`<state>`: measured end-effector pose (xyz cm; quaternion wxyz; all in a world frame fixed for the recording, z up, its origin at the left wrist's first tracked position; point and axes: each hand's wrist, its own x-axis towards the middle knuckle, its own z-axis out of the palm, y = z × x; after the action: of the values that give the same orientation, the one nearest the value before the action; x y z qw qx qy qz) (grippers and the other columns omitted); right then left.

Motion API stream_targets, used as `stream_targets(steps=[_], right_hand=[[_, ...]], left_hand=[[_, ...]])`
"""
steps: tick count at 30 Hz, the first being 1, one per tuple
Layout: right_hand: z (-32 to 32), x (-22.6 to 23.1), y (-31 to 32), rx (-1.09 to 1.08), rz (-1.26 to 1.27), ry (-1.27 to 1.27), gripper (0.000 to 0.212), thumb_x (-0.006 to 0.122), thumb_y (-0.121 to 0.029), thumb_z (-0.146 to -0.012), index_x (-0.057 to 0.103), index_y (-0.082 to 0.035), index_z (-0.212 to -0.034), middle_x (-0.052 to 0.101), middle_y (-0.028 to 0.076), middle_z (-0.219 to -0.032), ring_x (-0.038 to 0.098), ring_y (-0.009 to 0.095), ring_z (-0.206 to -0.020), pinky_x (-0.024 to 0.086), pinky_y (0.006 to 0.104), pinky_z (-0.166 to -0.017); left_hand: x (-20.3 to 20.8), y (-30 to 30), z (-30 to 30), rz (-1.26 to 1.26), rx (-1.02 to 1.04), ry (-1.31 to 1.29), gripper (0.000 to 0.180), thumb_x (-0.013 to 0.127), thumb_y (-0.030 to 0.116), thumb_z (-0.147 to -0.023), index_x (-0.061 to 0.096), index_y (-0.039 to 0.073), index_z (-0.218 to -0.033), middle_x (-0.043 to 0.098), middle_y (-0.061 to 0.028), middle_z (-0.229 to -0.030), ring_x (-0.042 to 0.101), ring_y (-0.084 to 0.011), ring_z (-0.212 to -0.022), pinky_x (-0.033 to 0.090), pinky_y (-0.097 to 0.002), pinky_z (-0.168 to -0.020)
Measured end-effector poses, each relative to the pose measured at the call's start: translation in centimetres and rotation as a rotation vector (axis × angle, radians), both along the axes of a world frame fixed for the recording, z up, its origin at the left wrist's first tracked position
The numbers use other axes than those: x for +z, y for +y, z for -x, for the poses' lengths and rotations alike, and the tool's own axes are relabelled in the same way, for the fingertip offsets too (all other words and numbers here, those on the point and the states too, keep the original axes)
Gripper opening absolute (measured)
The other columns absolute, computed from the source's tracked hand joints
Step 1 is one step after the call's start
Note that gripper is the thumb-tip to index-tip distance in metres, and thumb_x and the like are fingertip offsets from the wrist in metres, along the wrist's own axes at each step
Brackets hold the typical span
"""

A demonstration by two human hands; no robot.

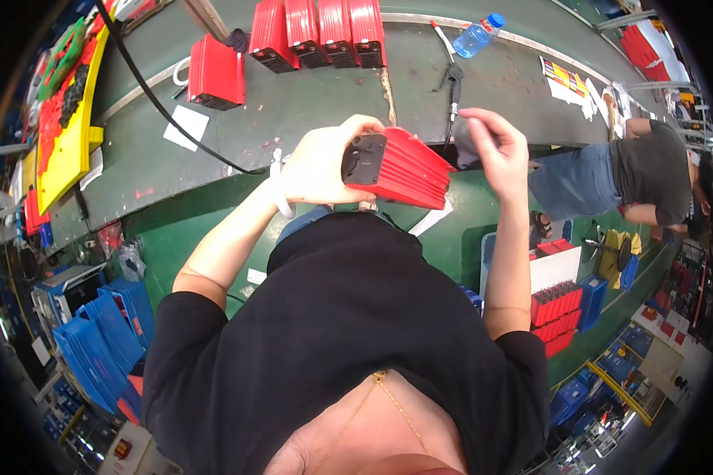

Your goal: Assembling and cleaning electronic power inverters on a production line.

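Observation:
In my left hand point(317, 162) is a red ribbed metal case point(412, 170) with a black end panel facing left. The thumb and fingers grip it around that panel end, and the case is tilted in front of my body at the near edge of the bench. My right hand point(499, 154) is raised just right of the case, apart from it. A crumpled grey cloth point(467, 144) is bunched in its fingers, which partly hide it. Around my left wrist is a white band point(278, 186).
Several similar red cases point(317, 36) line the back of the dark bench point(293, 111), with one more red case point(217, 73) to their left. A water bottle point(478, 36), a black air gun point(453, 75) and white paper point(186, 128) lie there. A black cable point(166, 111) crosses the left side. A co-worker point(610, 178) stands right.

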<state>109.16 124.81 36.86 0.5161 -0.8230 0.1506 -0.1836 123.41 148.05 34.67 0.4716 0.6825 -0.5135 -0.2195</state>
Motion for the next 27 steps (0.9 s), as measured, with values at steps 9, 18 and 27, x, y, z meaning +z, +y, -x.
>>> stream_targets(steps=[9,18,27], right_hand=[[-3.6,3.4,6.3,0.524,0.459,0.038,0.030,0.066,-0.004,-0.072,0.064,-0.007,-0.101,0.059,0.008,-0.090,0.062,0.025,-0.077,0.050,0.0308,-0.066],[-3.6,2.3,7.3,0.402,0.338,0.035,0.022,0.069,-0.001,-0.069,0.063,-0.004,-0.090,0.053,0.004,-0.070,0.057,0.016,-0.063,0.048,0.0263,-0.060],[-3.2,2.1,7.5,0.342,0.338,0.019,0.027,0.072,-0.002,-0.067,0.062,-0.003,-0.092,0.053,0.004,-0.071,0.055,0.014,-0.063,0.047,0.0252,-0.060]], left_hand=[[-0.1,-1.0,-0.1,-0.183,-0.104,-0.301,0.079,0.078,0.023,-0.056,0.043,0.006,-0.124,0.062,-0.0142,-0.097,0.062,-0.0330,-0.086,0.049,-0.0381,-0.075],[-0.5,-0.3,0.3,-0.095,0.005,-0.335,0.092,0.078,0.019,-0.055,0.034,0.004,-0.135,0.063,-0.0124,-0.094,0.061,-0.0326,-0.085,0.049,-0.0381,-0.075],[0.0,-0.6,0.3,-0.151,0.048,-0.412,0.095,0.074,0.007,-0.055,0.030,0.004,-0.139,0.063,-0.0103,-0.091,0.061,-0.0304,-0.082,0.048,-0.0372,-0.073]])
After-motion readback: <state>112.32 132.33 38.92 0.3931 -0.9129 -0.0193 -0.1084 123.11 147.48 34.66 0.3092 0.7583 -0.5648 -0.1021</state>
